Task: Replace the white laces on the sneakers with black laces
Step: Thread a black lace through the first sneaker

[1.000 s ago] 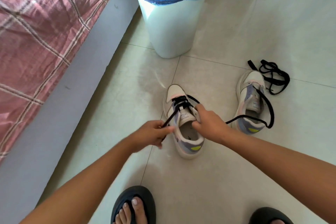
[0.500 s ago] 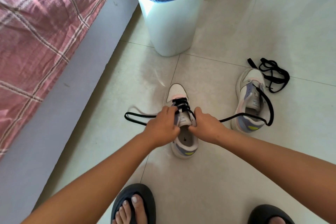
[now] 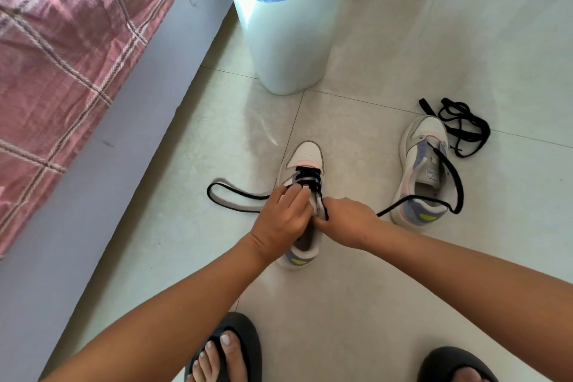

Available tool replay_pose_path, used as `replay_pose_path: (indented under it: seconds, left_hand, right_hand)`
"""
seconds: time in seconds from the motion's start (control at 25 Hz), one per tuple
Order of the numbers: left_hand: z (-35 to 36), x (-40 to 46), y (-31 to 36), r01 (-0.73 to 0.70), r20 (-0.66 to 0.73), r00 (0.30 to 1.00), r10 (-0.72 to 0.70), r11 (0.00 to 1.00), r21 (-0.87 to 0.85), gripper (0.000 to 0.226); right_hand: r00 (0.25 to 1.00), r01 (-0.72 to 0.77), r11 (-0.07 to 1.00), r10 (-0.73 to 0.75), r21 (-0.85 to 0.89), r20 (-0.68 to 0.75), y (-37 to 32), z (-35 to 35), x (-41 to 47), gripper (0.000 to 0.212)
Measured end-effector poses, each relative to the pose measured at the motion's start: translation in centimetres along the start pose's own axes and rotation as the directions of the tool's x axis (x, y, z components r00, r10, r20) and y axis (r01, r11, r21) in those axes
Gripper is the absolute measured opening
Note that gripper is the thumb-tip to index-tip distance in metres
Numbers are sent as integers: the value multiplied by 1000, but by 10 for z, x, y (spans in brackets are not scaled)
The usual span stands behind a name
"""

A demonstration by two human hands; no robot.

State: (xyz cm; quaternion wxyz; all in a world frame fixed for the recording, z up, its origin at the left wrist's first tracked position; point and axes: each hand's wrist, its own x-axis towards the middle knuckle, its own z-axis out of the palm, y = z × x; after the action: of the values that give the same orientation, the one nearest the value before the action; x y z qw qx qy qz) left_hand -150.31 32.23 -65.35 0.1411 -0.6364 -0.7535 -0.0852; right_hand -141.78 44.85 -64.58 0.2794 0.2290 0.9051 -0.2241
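- Near sneaker (image 3: 305, 161) stands on the tiled floor (image 3: 387, 288), toe toward twelve o'clock.
- Left hand (image 3: 280, 219) bends over its tongue, fingers curled down onto the black lace (image 3: 235, 195); the exact pinch is hidden.
- Right hand (image 3: 348, 220) presses in from three o'clock, fingers curled on that lace.
- Second sneaker (image 3: 424, 170) stands at two o'clock.

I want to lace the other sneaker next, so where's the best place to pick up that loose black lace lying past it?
Pinch the loose black lace at the straight end sticking out on its left, coming from above. The rest is a tangled heap flat on the floor beyond the second sneaker, so a grip there would probably lift knots.
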Motion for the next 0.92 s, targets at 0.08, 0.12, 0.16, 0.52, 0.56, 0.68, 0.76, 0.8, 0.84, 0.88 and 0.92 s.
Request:
replay_pose_path:
  seconds: [0.08, 0.12, 0.16, 0.52, 0.56, 0.68, 0.76, 0.8, 0.84, 0.88, 0.92]
  left_hand:
    - [1, -8, -4, -71, -69, 995, 67, 996, -53, 18]
    - [2, -11, -5, -78, -70, 995, 74, 995, -56, 17]
    - [2, -10, -6, -72, -78, 995, 68, 997, -42, 18]
    - [3, -15, -3, 671, 528, 687, -499, 714, -200, 53]
    - [5, -16, -4, 722, 597, 615, -515, 672, -165, 50]
    - [5, -17, -7, 754, 631, 587, -506, 625, -200, 47]
    - [5, -23, -18, 757, 656, 600, -458, 590, -280, 56]
    - [3, -24, -24, 759, 663, 615, -427, 549, -350, 58]
    - [1, -23, -30, 769, 660, 626, -415, 471, -433, 54]
    - [1, -20, -38, 772, 650, 635, -418, 385, -506, 45]
    - [2, -14, -45, 769, 643, 639, -423, 351, -534, 35]
  right_hand:
    - [1000, 7, 999, -7, -37, -10, -1, 1, -1, 34]
    - [999, 18, 998, -21, -68, -34, -2, 1, -1, 35]
    - [998, 31, 996, -36, -84, -60, -2, 1, 0, 36]
    - [997, 74, 912, -75, 404, -13, 9, 1, 6, 29]
    - [997, 77, 892, -78, 446, -16, 10, 2, 6, 27]
    - [998, 11, 793, -43, 608, 39, 13, 3, 6, 19]
    - [991, -32, 776, -57, 629, 121, 15, 1, 6, 21]
    - [987, -35, 782, -72, 623, 145, 17, -2, 6, 24]
    - [986, -22, 794, -84, 608, 145, 19, -6, 6, 27]
    - [989, 4, 814, -90, 581, 120, 22, -11, 6, 29]
    - [992, 37, 840, -98, 542, 84, 25, -16, 6, 31]
